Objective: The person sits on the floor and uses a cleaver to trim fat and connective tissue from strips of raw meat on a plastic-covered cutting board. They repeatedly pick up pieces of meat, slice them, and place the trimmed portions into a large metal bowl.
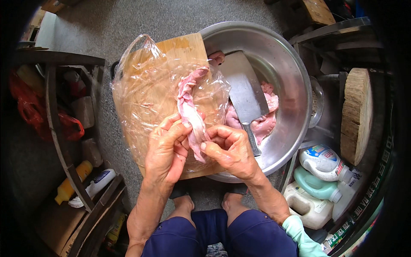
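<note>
Between my two hands is a long, pale pink strip of raw meat, its far end pointing away from me. My left hand pinches its left edge near the middle. Thumb and fingers of my right hand grip the right edge closer to the near end. Beneath the meat, a clear plastic bag lies crumpled over a wooden cutting board. To the right, a broad cleaver rests in a large metal basin, over more pink raw meat, partly hidden by the blade.
On the right, plastic bottles and jugs stand by a thick wooden slab. A dark shelf frame at the left holds a red plastic bag, a yellow bottle and a white bottle. Grey floor surrounds the basin.
</note>
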Tool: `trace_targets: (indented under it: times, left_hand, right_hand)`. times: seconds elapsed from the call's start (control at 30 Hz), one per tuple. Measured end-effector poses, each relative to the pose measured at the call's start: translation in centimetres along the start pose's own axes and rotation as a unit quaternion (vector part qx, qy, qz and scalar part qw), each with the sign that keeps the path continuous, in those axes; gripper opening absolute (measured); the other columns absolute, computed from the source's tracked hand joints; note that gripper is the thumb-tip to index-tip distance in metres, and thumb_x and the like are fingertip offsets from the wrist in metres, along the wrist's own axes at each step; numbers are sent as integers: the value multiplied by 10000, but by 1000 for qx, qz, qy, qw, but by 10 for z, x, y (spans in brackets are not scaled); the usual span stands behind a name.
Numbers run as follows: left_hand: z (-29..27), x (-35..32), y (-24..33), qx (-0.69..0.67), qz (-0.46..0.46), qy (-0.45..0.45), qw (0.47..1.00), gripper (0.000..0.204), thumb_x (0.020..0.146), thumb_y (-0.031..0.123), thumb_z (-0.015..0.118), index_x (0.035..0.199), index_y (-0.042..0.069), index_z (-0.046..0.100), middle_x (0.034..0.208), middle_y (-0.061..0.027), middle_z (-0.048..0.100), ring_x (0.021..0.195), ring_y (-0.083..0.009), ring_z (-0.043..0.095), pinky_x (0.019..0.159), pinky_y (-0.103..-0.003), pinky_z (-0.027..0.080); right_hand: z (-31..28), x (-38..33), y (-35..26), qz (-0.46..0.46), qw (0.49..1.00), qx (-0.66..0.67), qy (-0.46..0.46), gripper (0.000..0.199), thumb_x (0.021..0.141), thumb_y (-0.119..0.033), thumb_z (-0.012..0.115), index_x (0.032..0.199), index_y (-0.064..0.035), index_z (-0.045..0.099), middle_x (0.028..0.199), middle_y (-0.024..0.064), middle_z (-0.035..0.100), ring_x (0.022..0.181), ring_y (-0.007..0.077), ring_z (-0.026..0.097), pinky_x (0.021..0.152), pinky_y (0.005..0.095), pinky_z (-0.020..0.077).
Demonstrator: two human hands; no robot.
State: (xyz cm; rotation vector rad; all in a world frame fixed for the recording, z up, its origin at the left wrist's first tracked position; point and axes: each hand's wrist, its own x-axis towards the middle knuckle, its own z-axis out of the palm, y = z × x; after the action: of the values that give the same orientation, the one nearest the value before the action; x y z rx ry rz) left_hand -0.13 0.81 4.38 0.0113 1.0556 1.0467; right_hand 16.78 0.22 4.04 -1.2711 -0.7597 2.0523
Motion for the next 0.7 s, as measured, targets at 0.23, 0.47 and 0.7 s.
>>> trace_targets:
  times: [0.23,0.47,0.7]
  left_hand:
    - [-2,0,-1,-27,-31,2,999,368,914,32,598,1259,-82,536,1212,-230,644,1103,-268,651,975,-397,531]
    - [-1,-8,1,62,-44,-26,997,514,861,-10,647,1331,-74,447,1204,-211,634,1123,-281,640,973,-397,536]
    - [2,-11,-4,103,-10,4,995,561,798,-100,697,1299,-67,448,1049,-172,693,873,-181,707,756,-280,596]
  right_hand:
    - [-9,-11,-7,94,991,92,-21,278,900,-71,649,1149,40,598,795,22,664,585,51,561,535,190,437]
    - [-4,-12,-18,69,995,65,-2,316,886,-35,644,1177,56,560,863,53,677,577,71,576,513,192,430]
    - [-7,-16,-8,66,997,43,20,244,926,-78,627,1127,50,579,798,76,673,543,128,654,433,191,420]
